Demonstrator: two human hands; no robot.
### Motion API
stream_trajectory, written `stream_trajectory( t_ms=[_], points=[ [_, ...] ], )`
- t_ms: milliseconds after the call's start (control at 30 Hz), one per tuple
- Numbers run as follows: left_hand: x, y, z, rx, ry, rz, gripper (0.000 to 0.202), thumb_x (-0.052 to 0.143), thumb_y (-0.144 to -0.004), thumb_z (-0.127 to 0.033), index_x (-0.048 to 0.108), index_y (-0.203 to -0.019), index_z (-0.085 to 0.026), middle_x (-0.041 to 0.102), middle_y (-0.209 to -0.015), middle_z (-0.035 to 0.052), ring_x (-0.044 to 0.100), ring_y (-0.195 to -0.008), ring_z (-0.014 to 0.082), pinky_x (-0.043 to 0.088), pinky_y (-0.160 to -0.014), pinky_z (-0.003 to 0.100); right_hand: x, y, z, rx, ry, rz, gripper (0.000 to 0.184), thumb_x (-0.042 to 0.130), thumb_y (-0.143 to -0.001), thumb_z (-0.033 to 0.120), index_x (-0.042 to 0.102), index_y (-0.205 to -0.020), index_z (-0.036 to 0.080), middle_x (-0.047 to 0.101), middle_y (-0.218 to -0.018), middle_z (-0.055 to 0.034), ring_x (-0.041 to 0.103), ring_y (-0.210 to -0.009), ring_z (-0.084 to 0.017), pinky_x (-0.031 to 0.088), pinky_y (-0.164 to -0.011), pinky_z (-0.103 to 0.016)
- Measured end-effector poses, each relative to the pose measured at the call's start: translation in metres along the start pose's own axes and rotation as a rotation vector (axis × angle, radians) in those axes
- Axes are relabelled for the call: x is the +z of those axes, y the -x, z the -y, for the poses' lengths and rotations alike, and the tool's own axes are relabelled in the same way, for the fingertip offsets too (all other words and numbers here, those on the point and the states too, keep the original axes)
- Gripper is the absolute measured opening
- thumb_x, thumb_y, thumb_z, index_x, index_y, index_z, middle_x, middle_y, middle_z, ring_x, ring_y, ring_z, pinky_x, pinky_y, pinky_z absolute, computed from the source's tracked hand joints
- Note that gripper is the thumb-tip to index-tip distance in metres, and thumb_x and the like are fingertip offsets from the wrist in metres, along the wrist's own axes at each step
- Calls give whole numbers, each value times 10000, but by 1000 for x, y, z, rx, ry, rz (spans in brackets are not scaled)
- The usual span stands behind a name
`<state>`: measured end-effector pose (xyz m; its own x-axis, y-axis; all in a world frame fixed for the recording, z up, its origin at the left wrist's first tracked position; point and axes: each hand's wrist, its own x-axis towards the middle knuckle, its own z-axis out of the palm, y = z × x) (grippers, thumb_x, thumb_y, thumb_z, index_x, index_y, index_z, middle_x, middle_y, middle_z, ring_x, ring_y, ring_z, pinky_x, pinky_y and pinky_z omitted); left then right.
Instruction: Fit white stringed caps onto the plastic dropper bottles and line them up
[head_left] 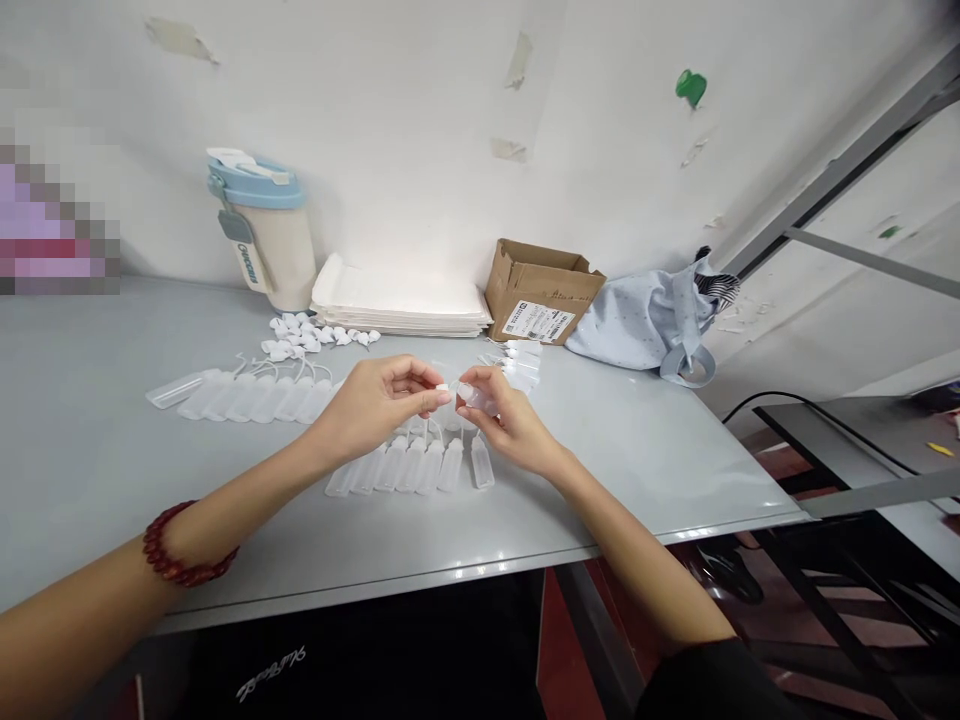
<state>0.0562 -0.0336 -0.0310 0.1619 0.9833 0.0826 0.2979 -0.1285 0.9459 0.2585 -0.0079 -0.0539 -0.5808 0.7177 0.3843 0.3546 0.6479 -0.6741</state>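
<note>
Above the middle of the grey table, my left hand [382, 405] pinches a small white cap [442, 388] between thumb and fingertips. Facing it closely, my right hand [516, 425] is closed around a small translucent plastic bottle [480, 397], its neck pointing toward the cap. Below my hands lies a row of similar flat bottles [409, 465] with thin white tubes on their necks. Another row of bottles [255, 395] lies to the left, partly hidden by my left hand. Behind that row is a pile of white caps [296, 335]. More bottles [523, 362] are stacked behind my right hand.
Along the wall stand a cream tumbler [274, 235] with a blue lid, a stack of white sheets or envelopes [405, 300], an opened cardboard box [544, 290] and a light blue cloth bag [637, 315]. The grey table [637, 480] ends at its front edge, close to my forearms.
</note>
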Motion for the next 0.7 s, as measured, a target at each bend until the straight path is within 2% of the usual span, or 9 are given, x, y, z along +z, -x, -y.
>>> stream_trajectory(
  t_ms=[233,367,567,700],
  points=[
    [1,0,1,23,6,39,216,682,-770,-359,717,-909,-197,722,-756,11,677,-730,168,537,-684,270,10,2,-5,-71,235,27,233,464,-918,178,392,-1134,227,626,-1033,-84,629,-885,-204,503,-724,-332],
    [1,-1,-1,-9,-3,42,246,707,-740,-365,726,-917,-195,740,-840,29,682,-772,188,539,-660,275,12,3,-6,-68,297,26,240,453,-929,184,389,-1157,222,633,-1046,-101,642,-888,-211,509,-713,-330],
    [5,3,-1,-60,59,23,293,753,-688,-377,713,-886,-164,732,-775,42,694,-764,218,570,-679,322,14,5,-10,-96,393,41,253,358,-949,187,379,-1200,199,633,-1053,-160,639,-945,-266,505,-712,-384],
    [8,5,1,53,56,16,241,719,-722,-368,706,-856,-168,720,-891,63,683,-844,230,580,-740,350,14,6,-8,-76,330,39,278,382,-940,205,335,-1213,226,627,-1076,-152,639,-940,-259,498,-716,-385]
  ],
)
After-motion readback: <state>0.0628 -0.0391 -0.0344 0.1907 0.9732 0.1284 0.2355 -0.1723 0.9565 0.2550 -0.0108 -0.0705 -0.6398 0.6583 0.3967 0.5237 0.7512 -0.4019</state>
